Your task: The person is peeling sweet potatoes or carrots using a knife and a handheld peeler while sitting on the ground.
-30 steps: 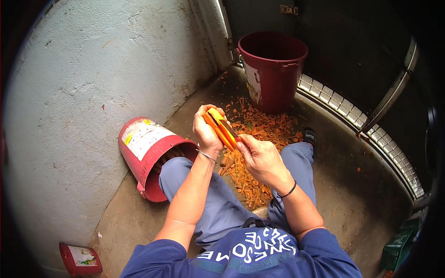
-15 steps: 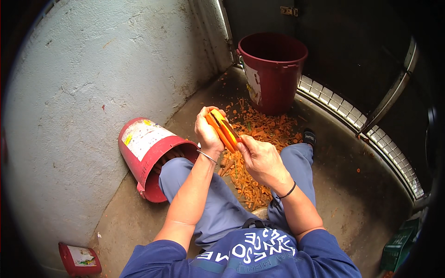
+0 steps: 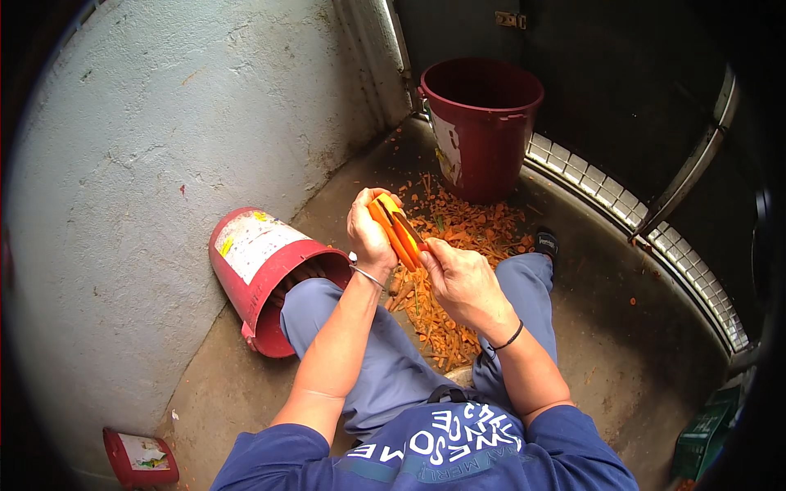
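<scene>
My left hand (image 3: 368, 237) is closed around an orange carrot (image 3: 396, 242), holding it at a slant above the floor between my legs. The carrot looks split or cut lengthwise, with a dark line along it. In my right hand (image 3: 465, 286) is a knife whose dark blade (image 3: 407, 227) lies against the carrot; its handle is mostly hidden by my fingers. Beneath both hands spreads a heap of orange peelings and scraps (image 3: 442, 309), with a few whole carrots (image 3: 399, 293) at its left edge.
A red bucket (image 3: 282, 266) lies tipped beside my left leg, with carrots (image 3: 304, 272) inside. Another red bucket (image 3: 495, 151) stands upright beyond the peelings. A small red container (image 3: 143, 460) sits at lower left, a green crate (image 3: 702, 438) at lower right. The wall (image 3: 188, 147) rises on the left.
The carrot and the knife blade have shifted very slightly to the right in my hands. My arms and everything around them look the same.
</scene>
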Demonstrator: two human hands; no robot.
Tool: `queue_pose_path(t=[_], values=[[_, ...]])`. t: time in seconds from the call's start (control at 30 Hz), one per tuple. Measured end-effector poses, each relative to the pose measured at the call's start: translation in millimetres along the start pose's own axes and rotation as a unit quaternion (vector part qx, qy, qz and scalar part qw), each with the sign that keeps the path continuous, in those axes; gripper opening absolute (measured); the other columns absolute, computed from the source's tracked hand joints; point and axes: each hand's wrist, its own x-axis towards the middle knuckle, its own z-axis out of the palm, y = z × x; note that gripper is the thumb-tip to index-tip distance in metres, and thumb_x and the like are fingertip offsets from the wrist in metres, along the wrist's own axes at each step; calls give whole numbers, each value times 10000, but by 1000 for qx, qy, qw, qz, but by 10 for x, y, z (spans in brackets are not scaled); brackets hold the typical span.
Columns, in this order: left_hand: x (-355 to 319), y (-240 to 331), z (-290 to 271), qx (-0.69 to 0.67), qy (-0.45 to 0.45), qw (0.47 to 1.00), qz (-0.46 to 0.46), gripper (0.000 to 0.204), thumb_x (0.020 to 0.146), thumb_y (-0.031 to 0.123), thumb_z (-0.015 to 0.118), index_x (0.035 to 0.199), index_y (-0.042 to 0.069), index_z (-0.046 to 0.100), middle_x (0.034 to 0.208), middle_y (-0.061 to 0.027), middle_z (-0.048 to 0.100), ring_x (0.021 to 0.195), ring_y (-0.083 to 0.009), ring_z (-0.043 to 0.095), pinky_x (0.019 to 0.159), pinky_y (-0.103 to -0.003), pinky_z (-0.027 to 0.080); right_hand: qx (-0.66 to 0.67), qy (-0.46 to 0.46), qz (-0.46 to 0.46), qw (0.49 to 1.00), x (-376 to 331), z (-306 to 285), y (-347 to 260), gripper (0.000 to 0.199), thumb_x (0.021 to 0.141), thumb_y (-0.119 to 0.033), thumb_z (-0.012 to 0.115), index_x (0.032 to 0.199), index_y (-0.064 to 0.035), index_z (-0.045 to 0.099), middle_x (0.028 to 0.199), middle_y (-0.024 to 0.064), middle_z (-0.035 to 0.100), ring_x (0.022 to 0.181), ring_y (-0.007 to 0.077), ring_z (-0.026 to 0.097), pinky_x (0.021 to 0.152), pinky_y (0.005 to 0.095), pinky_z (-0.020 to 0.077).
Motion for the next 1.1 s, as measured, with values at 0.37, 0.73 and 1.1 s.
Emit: queue_pose_path(t=[0.37,0.73,1.1], values=[[-65,-90,60,83,-74,994,20,358,1106,332,431,997,49,622,824,-93,690,760,-161,654,733,-293,521,-23,-10,53,998,-10,81,79,221,1063,-201,562,984,-4,625,761,259,661,763,464,676,676,552,519],[-9,-195,-16,116,-69,990,36,352,1103,319,421,987,48,611,808,-96,685,741,-167,660,703,-285,524,9,-29,45,999,7,146,223,285,1071,-200,513,946,47,578,752,318,651,722,502,668,681,583,533],[-27,-259,3,121,-39,989,78,354,1084,315,412,977,49,620,794,-99,685,700,-173,654,650,-299,546,11,-45,69,997,15,208,236,312,1080,-211,485,960,59,585,757,329,656,746,502,678,706,593,537]])
